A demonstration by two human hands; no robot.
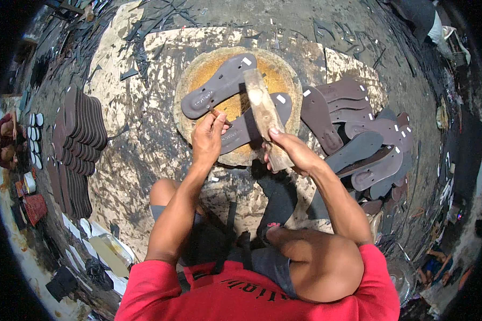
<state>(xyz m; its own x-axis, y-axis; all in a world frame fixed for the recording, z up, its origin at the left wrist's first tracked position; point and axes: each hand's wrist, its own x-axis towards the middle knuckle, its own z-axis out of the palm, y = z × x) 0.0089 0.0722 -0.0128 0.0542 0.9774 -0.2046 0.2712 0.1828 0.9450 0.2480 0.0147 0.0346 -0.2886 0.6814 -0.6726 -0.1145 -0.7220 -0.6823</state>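
My left hand [208, 136] pinches a short brown rod-shaped punch [214, 112], its end at the heel part of a grey-brown sandal sole [219, 85]. That sole lies slanted on a round, yellow-brown work block [278, 67] and has small holes and a white sticker. A second sole [241, 134] lies beside it on the block, partly hidden by my hands. In my right hand [292, 150] is a rough flat wooden bat [261, 104], raised over the second sole, thumb on top and fingers wrapped underneath.
Neat stacks of brown soles [80, 128] stand on the left. At the right lies a loose heap of brown and dark soles [377, 128]. Dark offcuts [171, 13] litter the floor at the far side. A red basket [35, 208] sits at the far left.
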